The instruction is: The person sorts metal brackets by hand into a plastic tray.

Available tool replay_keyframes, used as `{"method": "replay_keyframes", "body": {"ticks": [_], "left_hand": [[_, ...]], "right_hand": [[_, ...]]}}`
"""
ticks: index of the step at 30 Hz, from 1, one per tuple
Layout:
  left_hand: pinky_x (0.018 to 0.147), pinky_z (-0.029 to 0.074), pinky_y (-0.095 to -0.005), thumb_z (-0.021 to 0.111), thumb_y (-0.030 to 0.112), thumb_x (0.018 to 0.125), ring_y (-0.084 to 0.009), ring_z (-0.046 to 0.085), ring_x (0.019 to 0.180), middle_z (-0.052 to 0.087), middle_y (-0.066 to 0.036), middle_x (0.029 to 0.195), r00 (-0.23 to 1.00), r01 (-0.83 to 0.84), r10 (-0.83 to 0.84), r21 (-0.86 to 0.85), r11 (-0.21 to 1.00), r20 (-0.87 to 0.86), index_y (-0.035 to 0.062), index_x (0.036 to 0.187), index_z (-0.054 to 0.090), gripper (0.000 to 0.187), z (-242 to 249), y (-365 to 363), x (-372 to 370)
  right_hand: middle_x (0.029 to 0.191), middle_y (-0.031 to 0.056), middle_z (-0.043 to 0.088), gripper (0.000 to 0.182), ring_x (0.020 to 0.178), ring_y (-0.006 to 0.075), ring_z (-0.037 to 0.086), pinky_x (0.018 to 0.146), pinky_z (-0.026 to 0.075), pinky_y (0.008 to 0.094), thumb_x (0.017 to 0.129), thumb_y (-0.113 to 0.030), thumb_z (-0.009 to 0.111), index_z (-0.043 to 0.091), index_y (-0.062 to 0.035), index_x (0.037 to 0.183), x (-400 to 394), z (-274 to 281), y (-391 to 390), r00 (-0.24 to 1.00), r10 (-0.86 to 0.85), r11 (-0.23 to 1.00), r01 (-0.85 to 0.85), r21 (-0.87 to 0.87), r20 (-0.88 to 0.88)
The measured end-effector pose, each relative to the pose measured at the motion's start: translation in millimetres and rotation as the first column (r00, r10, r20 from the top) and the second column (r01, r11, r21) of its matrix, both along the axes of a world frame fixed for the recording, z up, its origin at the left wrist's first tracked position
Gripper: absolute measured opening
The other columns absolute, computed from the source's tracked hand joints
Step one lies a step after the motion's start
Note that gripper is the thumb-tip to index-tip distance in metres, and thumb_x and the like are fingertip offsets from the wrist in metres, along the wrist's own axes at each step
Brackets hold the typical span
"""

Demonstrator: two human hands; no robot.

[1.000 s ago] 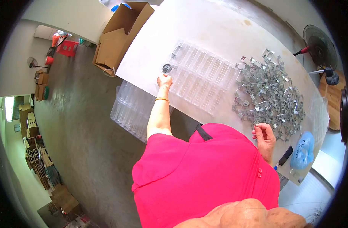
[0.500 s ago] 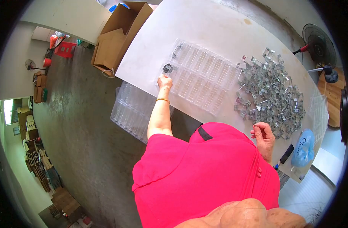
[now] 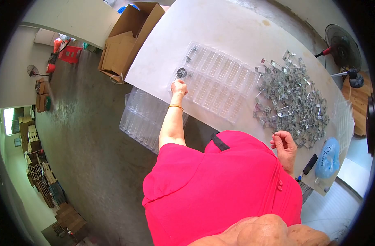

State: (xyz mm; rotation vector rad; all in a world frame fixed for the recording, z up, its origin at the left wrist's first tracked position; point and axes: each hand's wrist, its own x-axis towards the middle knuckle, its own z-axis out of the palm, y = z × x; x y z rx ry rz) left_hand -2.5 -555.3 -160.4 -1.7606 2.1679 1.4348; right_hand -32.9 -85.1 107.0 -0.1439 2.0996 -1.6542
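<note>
The left hand (image 3: 179, 87) reaches out over the near corner of the clear tray (image 3: 220, 82), fingers curled down with their tips at a small round dark part (image 3: 181, 73) that sits at the tray's edge; whether the fingers pinch it or only touch it cannot be told at this size. A thin gold bangle (image 3: 175, 107) rings that wrist. The right hand (image 3: 284, 144) is held close to the body at the table's near edge, thumb and forefinger pinched nearly shut on something thin and small, too fine to make out. Just beyond it lies the pile of clips (image 3: 290, 98), a loose heap of bent, shiny metal pieces, tangled and glinting. The tray is thin moulded transparent plastic, ribbed into rows of long narrow pockets; one metal piece lies in a pocket at its far corner (image 3: 190, 52). The table (image 3: 220, 28) is a smooth, pale, matt sheet. Below its left edge stands a stack of more clear trays (image 3: 140, 119) on the rough grey floor. An open brown cardboard box (image 3: 126, 41) stands beside the table's far corner. Near the right hand lie a crumpled blue plastic bag (image 3: 327, 158) and a dark flat phone (image 3: 310, 164).
</note>
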Motion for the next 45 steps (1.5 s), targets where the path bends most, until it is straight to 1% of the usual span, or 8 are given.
{"method": "replay_keyframes", "body": {"ticks": [10, 12, 21, 26, 33, 35, 41, 45], "left_hand": [[0.071, 0.056, -0.0345, 0.059, 0.007, 0.079, -0.0216, 0.072, 0.072, 0.073, -0.012, 0.08, 0.96, 0.266, -0.229, -0.277, 0.923, 0.16, 0.0112, 0.103, 0.071, 0.028, -16.9, -4.4, 9.4], [0.088, 0.053, -0.042, 0.059, 0.011, 0.079, -0.0335, 0.068, 0.103, 0.072, -0.018, 0.102, 0.96, 0.273, -0.239, -0.308, 0.911, 0.146, 0.0094, 0.098, 0.072, 0.023, -11.7, -0.2, 11.4], [0.074, 0.054, -0.0353, 0.061, 0.013, 0.086, -0.0234, 0.069, 0.08, 0.072, -0.014, 0.084, 0.941, 0.215, -0.32, -0.535, 0.817, -0.112, 0.0048, 0.094, 0.071, 0.015, 66.0, 67.0, -12.6], [0.073, 0.052, -0.0304, 0.062, 0.005, 0.089, -0.0172, 0.066, 0.078, 0.071, -0.01, 0.084, 0.708, 0.277, -0.566, -0.571, 0.773, -0.422, 0.0024, 0.096, 0.07, 0.011, 91.0, 155.2, -46.5], [0.078, 0.052, -0.0441, 0.063, 0.02, 0.088, -0.035, 0.067, 0.088, 0.068, -0.021, 0.092, 0.644, 0.657, -0.722, -0.302, 0.691, -0.252, 0.002, 0.092, 0.065, 0.019, 35.3, 312.4, -88.0], [0.082, 0.053, -0.0476, 0.066, 0.029, 0.085, -0.0378, 0.067, 0.095, 0.067, -0.024, 0.099, 0.606, 0.771, -0.795, -0.244, 0.588, -0.002, -0.0001, 0.103, 0.06, 0.034, 18.7, 345.8, -96.4], [0.087, 0.053, -0.0511, 0.068, 0.036, 0.084, -0.0438, 0.066, 0.1, 0.067, -0.03, 0.104, 0.661, 0.75, -0.725, -0.158, 0.642, 0.195, -0.0044, 0.109, 0.049, 0.051, 1.0, 392.0, -113.8], [0.091, 0.053, -0.0459, 0.064, 0.024, 0.083, -0.0396, 0.066, 0.107, 0.068, -0.023, 0.114, 0.694, 0.701, -0.688, 0.022, 0.713, 0.213, 0.0021, 0.102, 0.069, 0.03, -7.7, 384.8, -124.5]], "right_hand": [[0.088, -0.002, 0.062, 0.008, 0.08, 0.0054, 0.058, 0.069, 0.049, 0.0212, 0.098, -0.008, 0.062, 0.064, -0.0049, 0.105, 1.5, -0.2, 7.1, 1.0, -0.001, 1.0, 0.001, -0.014, -0.008], [0.088, -0.002, 0.062, 0.008, 0.081, 0.0055, 0.058, 0.069, 0.049, 0.0214, 0.098, -0.008, 0.062, 0.064, -0.005, 0.105, 1.3, -2.4, 12.0, 1.0, -0.017, 1.0, 0.017, -0.012, -0.005], [0.096, -0.001, 0.058, 0.006, 0.075, 0.0052, 0.052, 0.065, 0.043, 0.0204, 0.094, -0.005, 0.066, 0.067, -0.0045, 0.1, -31.0, 8.9, 64.5, 0.871, -0.149, 0.971, 0.217, 0.095, -0.468], [0.092, -0.0036, 0.057, 0.006, 0.074, 0.0032, 0.05, 0.065, 0.041, 0.0192, 0.095, -0.005, 0.066, 0.067, -0.0045, 0.1, -37.9, 3.5, 107.1, 0.89, -0.235, 0.962, 0.27, 0.037, -0.391], [0.09, -0.0048, 0.057, 0.006, 0.076, 0.0024, 0.051, 0.068, 0.042, 0.0195, 0.095, -0.004, 0.065, 0.066, -0.004, 0.101, -28.5, -4.4, 141.8, 0.96, -0.216, 0.976, 0.217, -0.016, -0.176], [0.088, -0.004, 0.058, 0.007, 0.077, 0.0029, 0.052, 0.07, 0.043, 0.02, 0.094, -0.003, 0.065, 0.066, -0.0036, 0.102, -27.9, -3.3, 154.3, 0.978, -0.164, 0.986, 0.165, -0.006, -0.131], [0.085, -0.0034, 0.06, 0.008, 0.076, 0.0046, 0.055, 0.069, 0.044, 0.0207, 0.095, -0.004, 0.064, 0.065, -0.004, 0.103, -30.4, -5.4, 182.9, 0.994, -0.099, 0.994, 0.101, -0.052, 0.039], [0.083, -0.0041, 0.06, 0.006, 0.074, 0.0043, 0.054, 0.067, 0.044, 0.0202, 0.096, -0.006, 0.063, 0.065, -0.0052, 0.102, -35.1, -11.6, 189.5, 0.985, -0.095, 0.986, 0.113, -0.124, 0.144]]}}
